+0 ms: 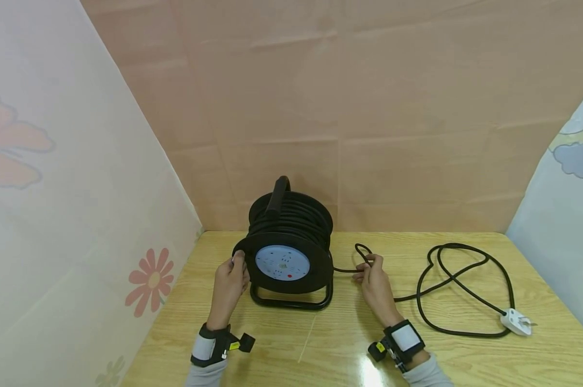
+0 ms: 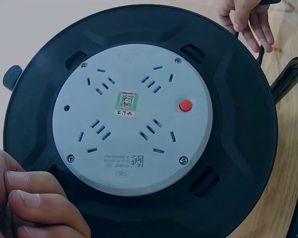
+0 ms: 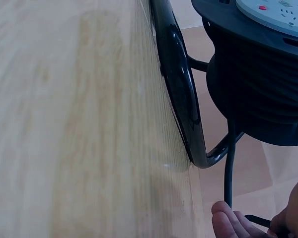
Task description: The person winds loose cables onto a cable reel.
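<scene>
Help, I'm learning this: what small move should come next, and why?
Perhaps turn the reel slightly with the left hand, since its fingers are curled at the rim, the right hand holds the cable, and slack loops lie on the table.

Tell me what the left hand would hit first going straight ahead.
Most likely the black front flange of the cable reel: the left hand is right at its edge and seems to touch it, though the exact contact is hidden.

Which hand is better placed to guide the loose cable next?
Probably the right hand: it holds the cable beside the reel, on the plug's side. The left hand is at the reel's opposite edge, away from that stretch.
</scene>
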The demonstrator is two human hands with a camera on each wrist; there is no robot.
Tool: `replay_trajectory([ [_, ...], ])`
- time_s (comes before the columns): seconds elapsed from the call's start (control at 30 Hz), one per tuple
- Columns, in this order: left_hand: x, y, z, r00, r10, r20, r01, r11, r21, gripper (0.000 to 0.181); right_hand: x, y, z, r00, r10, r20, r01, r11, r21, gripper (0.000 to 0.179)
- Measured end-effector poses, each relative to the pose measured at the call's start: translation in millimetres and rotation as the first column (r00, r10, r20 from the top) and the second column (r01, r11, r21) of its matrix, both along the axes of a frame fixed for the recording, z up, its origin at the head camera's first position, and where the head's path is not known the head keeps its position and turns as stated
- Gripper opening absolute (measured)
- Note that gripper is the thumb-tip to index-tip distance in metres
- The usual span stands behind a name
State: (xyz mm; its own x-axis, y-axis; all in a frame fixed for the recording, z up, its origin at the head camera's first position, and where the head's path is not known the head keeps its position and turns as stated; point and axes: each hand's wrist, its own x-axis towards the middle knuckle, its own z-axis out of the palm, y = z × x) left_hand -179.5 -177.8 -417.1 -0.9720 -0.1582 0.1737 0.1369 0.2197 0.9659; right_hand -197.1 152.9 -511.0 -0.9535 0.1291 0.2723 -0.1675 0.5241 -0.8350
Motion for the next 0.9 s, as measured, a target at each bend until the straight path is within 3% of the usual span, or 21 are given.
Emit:
replay_trajectory([
  [0.23,-0.9,0.9,0.9,1.0,-0.001,-0.011,0.001,1.0,0.004,0.059,0.7,1.3,0.6,0.997,-0.054,-0.058,0.059,0.993,0.097,0.025],
  [0.5,-0.7,3.0,3.3,0.999,-0.006,-0.032,0.006,1.0,0.006,0.059,2.0,1.5,1.7,0.998,-0.056,-0.033,0.061,0.984,0.167,0.024],
  [0.9,-1.9,7.7,8.0,0.996,-0.052,-0.068,0.057,0.996,0.066,0.063,-0.2,2.1,-1.5,0.997,-0.026,-0.068,0.034,0.993,0.114,0.024],
])
